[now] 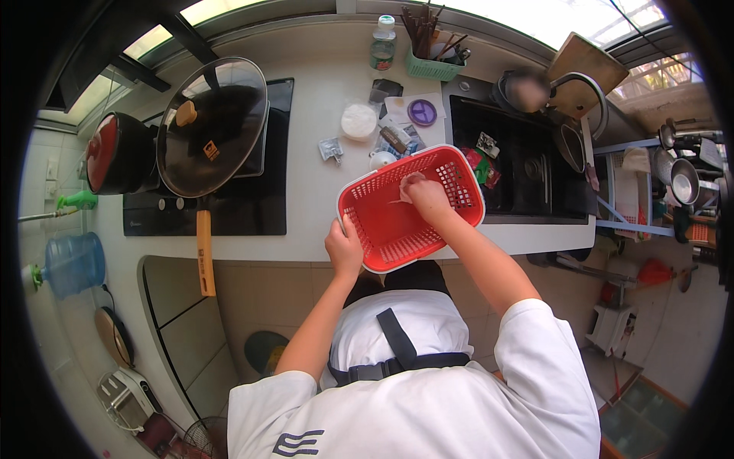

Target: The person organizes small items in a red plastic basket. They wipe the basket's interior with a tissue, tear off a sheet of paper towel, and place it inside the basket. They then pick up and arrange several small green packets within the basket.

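A red plastic basket point(393, 226) with perforated walls and a white rim is tilted towards me at the counter's front edge. My left hand point(345, 246) grips its near left corner, thumb over the rim. Inside the basket, my right hand point(430, 201) holds a crumpled pale pink cloth point(408, 185) against the far wall and floor. The fingers of that hand are partly hidden by the cloth. Just beyond the basket lie a round white pad or stack point(359, 121), a small white funnel-like piece point(381, 160) and a purple round lid point(422, 112).
Left is a black cooktop point(258, 209) with a lidded pan point(212, 126), its wooden handle point(205, 252) jutting over the edge. Right is a dark sink point(516, 183) with colourful wrappers point(484, 169). A plastic bottle point(383, 46) and a green chopstick basket point(433, 69) stand behind.
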The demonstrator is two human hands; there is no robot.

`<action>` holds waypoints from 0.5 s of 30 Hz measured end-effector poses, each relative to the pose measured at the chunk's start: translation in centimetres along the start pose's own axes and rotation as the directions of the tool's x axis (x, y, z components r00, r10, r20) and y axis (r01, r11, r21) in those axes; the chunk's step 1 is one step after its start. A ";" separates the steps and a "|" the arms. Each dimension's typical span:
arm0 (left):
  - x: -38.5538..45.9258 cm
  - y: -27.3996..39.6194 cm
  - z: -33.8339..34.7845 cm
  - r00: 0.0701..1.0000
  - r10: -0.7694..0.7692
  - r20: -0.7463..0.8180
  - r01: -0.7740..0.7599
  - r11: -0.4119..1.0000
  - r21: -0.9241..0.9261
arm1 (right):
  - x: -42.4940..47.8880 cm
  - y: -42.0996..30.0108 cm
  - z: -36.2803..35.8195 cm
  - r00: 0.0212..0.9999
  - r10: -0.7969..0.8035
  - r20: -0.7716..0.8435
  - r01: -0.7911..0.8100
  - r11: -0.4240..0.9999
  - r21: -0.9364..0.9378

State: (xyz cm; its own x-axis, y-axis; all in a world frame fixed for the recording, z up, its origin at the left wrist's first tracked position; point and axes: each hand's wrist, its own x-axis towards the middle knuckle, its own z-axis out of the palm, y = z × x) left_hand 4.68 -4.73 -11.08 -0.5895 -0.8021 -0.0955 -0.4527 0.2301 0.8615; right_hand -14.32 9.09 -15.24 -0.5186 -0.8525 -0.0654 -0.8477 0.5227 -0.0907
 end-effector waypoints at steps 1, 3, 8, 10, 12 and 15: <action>0.0 0.1 0.3 1.000 0.010 -0.014 -0.010 1.000 -0.002 | 0.0 1.0 0.7 0.998 0.068 -0.014 -0.069 0.994 -0.081; 0.2 0.3 0.4 1.000 0.012 -0.023 -0.012 1.000 -0.002 | -0.7 1.5 1.7 0.980 0.199 -0.010 -0.196 0.949 -0.246; 0.5 -0.1 0.7 0.999 0.039 -0.028 -0.039 0.999 0.013 | -1.0 -1.4 3.0 0.760 0.610 0.224 -0.495 0.767 -0.409; 0.5 0.5 0.7 0.999 0.036 -0.035 -0.036 0.999 0.002 | -1.9 -0.9 3.6 0.765 0.567 0.305 -0.403 0.791 -0.461; 0.3 0.5 0.8 0.999 0.028 -0.035 -0.028 1.000 -0.006 | -2.8 -0.8 3.9 0.740 0.560 0.373 -0.375 0.803 -0.463; 0.4 0.1 0.9 0.998 0.021 -0.052 -0.022 0.999 -0.024 | -2.7 -3.0 1.3 0.720 0.577 0.385 -0.433 0.808 -0.401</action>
State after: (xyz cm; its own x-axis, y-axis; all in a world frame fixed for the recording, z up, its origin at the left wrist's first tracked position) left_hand 3.77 -4.57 -11.43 -0.5635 -0.8245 -0.0517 -0.4235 0.2346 0.8750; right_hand -10.25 9.82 -16.12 -0.8199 -0.3092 -0.4818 -0.5046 0.7878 0.3531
